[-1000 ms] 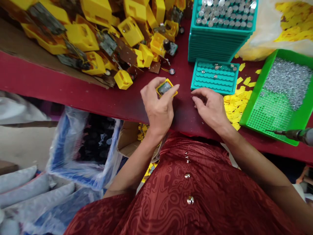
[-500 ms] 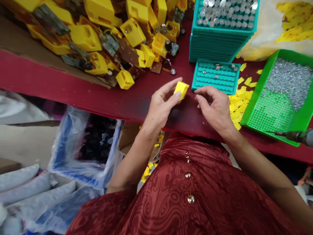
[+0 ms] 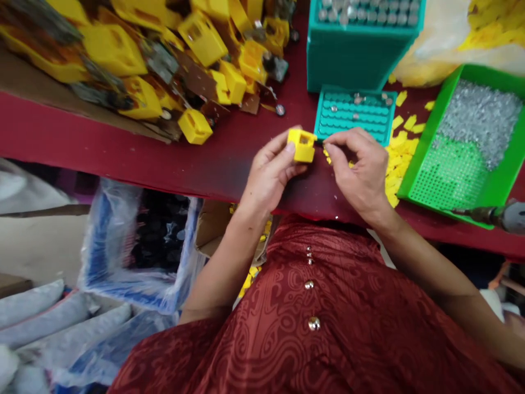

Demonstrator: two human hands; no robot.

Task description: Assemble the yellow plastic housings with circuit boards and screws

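Observation:
My left hand [image 3: 268, 172] is closed around a small yellow plastic housing [image 3: 302, 145], held over the red-covered table. An opening in the housing faces up toward me, and a narrow tab juts from its right side. Just to the right, my right hand [image 3: 361, 169] has thumb and forefinger pinched close to the housing, apart from it by a small gap. Whatever sits between those fingertips is too small to make out. Bits of yellow show beneath the right fingers. Directly behind that hand lies a shallow teal tray [image 3: 353, 117] with a few small round metal pieces.
Yellow housings with wired circuit boards [image 3: 205, 41] heap up at the back left. A teal tray stack [image 3: 348, 60] stands behind. Flat yellow pieces [image 3: 400, 164] lie near a green basket of screws [image 3: 426, 158]. A screwdriver tool [image 3: 498, 216] hangs over the basket's front edge.
The yellow housing has been turned in my left hand, so its opening now shows. My right fingertips have come nearer to it. The whole view has shifted slightly.

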